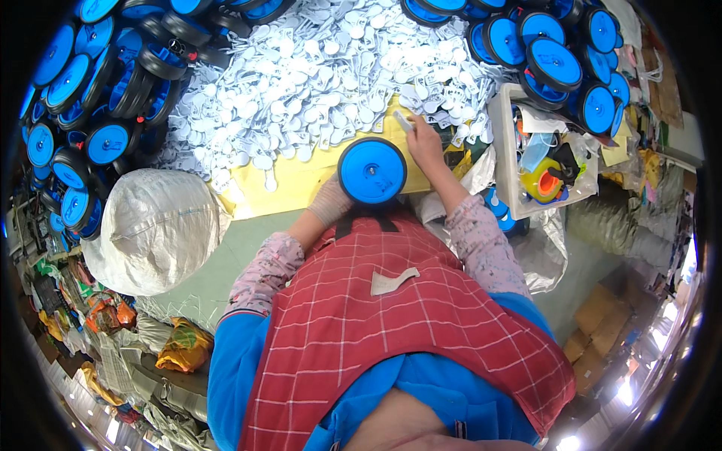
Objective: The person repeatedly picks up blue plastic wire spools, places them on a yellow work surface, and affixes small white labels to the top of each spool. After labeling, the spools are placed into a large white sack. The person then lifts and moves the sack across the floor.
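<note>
Sound practice would be to keep the blue-faced round wheel with black tyre (372, 171) steady and the flat pale-grey plastic piece (403, 119) clear of its rim. The right hand (426, 145) is closed on that piece near one end, the other projecting forward-left; the wheel lies just right of the left hand (332, 201), hiding its fingers, so whether these are clamped on it cannot be told.

You're catching glare on white pieces (323, 90), upper centre; lights (625, 391) are flaring lower right, edges are curving into black.
</note>
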A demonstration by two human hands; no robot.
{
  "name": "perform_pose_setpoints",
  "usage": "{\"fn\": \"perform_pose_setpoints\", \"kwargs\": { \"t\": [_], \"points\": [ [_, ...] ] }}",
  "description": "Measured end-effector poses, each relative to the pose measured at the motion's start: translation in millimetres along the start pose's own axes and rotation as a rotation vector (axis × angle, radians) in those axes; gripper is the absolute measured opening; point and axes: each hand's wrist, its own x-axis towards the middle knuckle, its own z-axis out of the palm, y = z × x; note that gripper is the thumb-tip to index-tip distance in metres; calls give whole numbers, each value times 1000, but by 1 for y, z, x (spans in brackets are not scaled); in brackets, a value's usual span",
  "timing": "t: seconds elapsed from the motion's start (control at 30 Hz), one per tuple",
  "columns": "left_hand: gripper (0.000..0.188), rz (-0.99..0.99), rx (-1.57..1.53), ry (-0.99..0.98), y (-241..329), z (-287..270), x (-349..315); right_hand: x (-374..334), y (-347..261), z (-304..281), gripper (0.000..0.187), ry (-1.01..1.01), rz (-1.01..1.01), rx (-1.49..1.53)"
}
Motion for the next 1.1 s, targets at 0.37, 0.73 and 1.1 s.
{"fn": "perform_pose_setpoints", "kwargs": {
  "t": [0.37,0.73,1.1],
  "points": [
    [37,318,98,225,55,-129,92,-22,27,3,39,186,-101,-219],
    [47,-378,-736,-217,-29,-80,69,-120,-99,-51,30,281,28,149],
    [51,-497,-1211,-147,-8,-81,26,-101,-139,-12,51,278,-259,-210]
  ]
}}
